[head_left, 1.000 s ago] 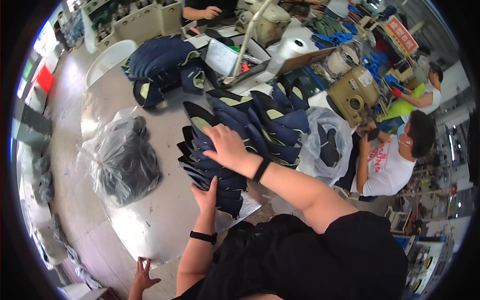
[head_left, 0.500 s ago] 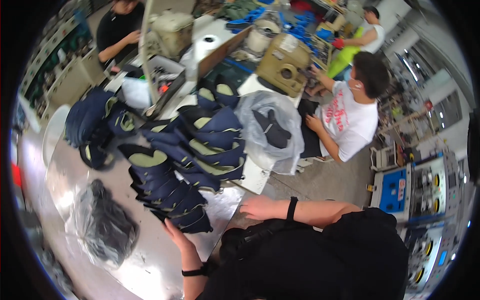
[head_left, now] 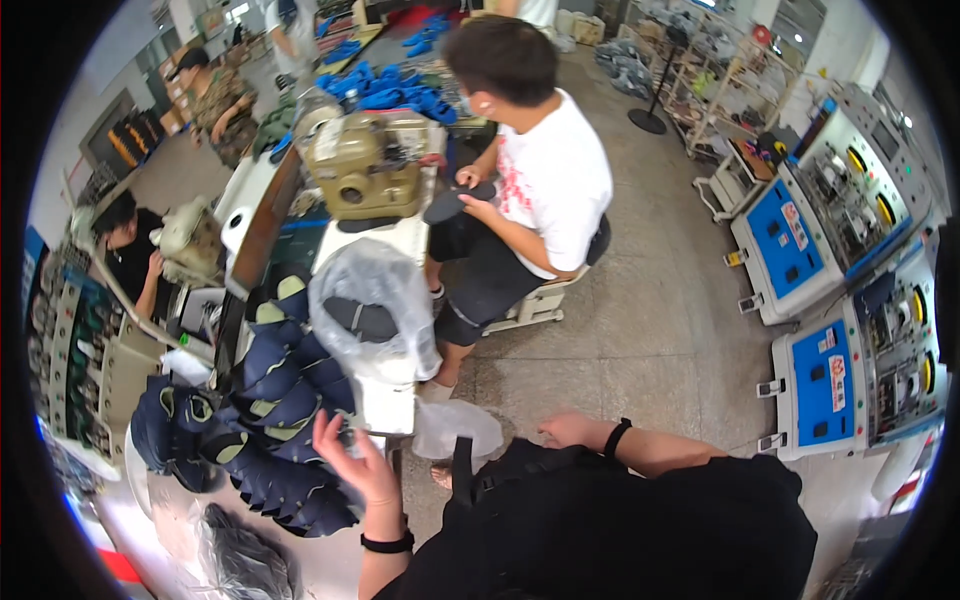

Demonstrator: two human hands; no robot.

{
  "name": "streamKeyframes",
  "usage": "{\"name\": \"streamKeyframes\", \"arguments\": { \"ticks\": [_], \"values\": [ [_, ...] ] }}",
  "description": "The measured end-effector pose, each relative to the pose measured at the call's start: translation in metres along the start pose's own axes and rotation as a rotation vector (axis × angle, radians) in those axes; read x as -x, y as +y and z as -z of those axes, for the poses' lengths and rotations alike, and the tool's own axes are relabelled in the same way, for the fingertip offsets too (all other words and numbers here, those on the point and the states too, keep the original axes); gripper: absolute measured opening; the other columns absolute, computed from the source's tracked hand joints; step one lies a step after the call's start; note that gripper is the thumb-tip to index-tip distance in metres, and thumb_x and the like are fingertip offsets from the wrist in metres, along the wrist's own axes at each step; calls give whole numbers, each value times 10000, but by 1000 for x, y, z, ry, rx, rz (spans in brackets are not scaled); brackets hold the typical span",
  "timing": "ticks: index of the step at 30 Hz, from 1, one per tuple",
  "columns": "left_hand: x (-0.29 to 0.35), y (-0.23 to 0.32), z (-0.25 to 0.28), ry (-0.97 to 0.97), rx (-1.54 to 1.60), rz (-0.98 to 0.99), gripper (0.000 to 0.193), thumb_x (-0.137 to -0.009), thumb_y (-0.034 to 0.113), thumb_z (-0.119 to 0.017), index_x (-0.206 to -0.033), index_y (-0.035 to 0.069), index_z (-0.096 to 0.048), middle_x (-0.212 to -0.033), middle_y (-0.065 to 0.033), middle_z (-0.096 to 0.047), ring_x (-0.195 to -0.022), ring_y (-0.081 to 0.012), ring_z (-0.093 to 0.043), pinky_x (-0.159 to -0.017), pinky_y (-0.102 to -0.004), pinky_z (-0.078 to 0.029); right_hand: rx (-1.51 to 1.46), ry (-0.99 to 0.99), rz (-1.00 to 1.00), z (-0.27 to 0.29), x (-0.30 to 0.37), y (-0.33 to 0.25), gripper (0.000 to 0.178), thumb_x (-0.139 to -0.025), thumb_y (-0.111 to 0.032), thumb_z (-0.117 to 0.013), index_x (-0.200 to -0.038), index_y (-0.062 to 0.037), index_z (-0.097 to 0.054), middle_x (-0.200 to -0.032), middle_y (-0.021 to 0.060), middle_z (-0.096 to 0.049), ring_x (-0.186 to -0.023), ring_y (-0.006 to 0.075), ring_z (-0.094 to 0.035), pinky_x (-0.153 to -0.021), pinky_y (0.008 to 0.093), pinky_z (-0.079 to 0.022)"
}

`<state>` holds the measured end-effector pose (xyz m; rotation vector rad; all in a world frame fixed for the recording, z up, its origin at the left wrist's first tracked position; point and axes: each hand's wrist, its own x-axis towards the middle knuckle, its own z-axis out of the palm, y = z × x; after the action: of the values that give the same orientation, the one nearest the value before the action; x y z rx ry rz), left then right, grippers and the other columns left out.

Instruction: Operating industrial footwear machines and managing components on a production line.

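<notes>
My left hand (head_left: 358, 462) is raised beside the near ends of the shoe upper rows, palm up and fingers spread, holding nothing. Navy shoe uppers (head_left: 285, 385) with pale green linings lie nested in rows on the metal table (head_left: 180, 515) to its left. Past my fingertips, a clear plastic bag (head_left: 345, 275) with dark flat pieces (head_left: 362, 318) inside rests on the white worktop (head_left: 385, 402). My right hand (head_left: 572, 430) hangs in front of my body over the floor, fingers loosely extended, with nothing visible in it.
A co-worker in a white shirt (head_left: 570, 170) sits at a tan sewing machine (head_left: 365, 165), holding a dark sole-shaped piece (head_left: 458, 203). Blue-fronted machines (head_left: 790, 245) line the right side. A clear bag (head_left: 458, 428) lies low beside the worktop; a grey bag (head_left: 245, 555) is at lower left.
My view has swung right and up, so the table sits further left and lower. My left hand has lifted off the uppers and its fingers have spread. The seated co-worker now holds the dark piece.
</notes>
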<state>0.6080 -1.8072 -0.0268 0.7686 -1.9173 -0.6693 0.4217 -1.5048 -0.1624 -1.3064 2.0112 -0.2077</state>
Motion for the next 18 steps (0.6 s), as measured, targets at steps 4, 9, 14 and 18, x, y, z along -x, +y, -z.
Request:
{"name": "streamKeyframes", "arguments": {
  "ticks": [4, 9, 14, 18],
  "values": [
    [46, 83, -110, -265, 183, -41, 243, -785, 26, -631, -1023, 18, -584, -1254, -200, -495, -1179, -338, -474, -1005, -406, -363, -77, 214, -154, -29, 87, 84, 366, -805, -327, -633, -1062, -67, -627, -988, 199, -643, -966, 374, -608, -820, 463, -492],
    [95, 180, -231, -615, 393, -219, 194, -764, 41, -660, -951, 48, -607, -1204, -171, -533, -1129, -344, -516, -950, -403, -421, -124, 366, -428, -83, 198, 180, 362, -797, -329, -648, -1050, -71, -632, -985, 189, -648, -944, 364, -619, -806, 458, -498],
    [136, 281, -331, -904, 556, -307, 191, -750, 41, -664, -933, 48, -610, -1179, -165, -551, -1109, -346, -532, -950, -402, -424, -195, 396, -727, -98, 276, 220, 366, -798, -355, -671, -1034, -77, -640, -954, 172, -661, -942, 345, -629, -791, 452, -509],
    [172, 320, -411, -1066, 631, -436, 178, -752, 31, -649, -925, 49, -614, -1159, -164, -560, -1105, -340, -535, -948, -399, -425, -370, 582, -827, -81, 279, 245, 359, -814, -357, -659, -1060, -96, -643, -978, 152, -666, -949, 346, -629, -801, 451, -508]
  ]
}}
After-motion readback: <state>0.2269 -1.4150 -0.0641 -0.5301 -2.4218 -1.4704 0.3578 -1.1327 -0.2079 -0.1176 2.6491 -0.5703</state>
